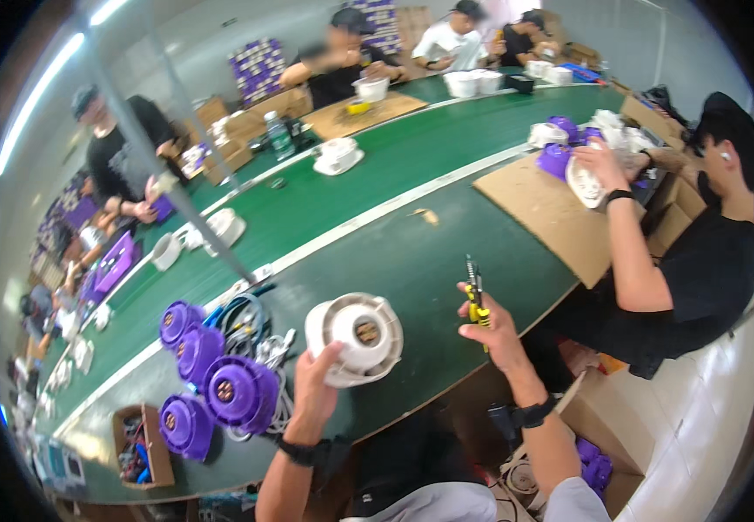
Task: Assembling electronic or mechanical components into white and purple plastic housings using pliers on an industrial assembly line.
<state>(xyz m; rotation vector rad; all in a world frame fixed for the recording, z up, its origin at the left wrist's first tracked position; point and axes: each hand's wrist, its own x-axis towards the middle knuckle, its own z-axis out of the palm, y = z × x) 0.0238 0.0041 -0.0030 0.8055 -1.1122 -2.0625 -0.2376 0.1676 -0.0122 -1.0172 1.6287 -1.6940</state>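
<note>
My left hand (318,383) grips the lower left side of a white round plastic housing (385,344), thumb on its face. Copper-coloured parts show in the hole at the housing's centre. To the right, my right hand (500,335) is closed around yellow-and-black wire strippers (477,300), jaws pointing up and away from me. The tool and the housing are apart. Left of my left hand lie several purple round housings, the nearest a large purple housing (241,394) with copper-coloured parts in its middle. Behind it is a bundle of white and blue cables (251,322).
A small cardboard box (159,448) of parts stands at the near left. The green conveyor (325,204) crosses ahead, carrying a white housing (338,157). A grey post (164,183) rises at its near edge. At right, a co-worker (699,226) handles white parts over a cardboard sheet (551,217).
</note>
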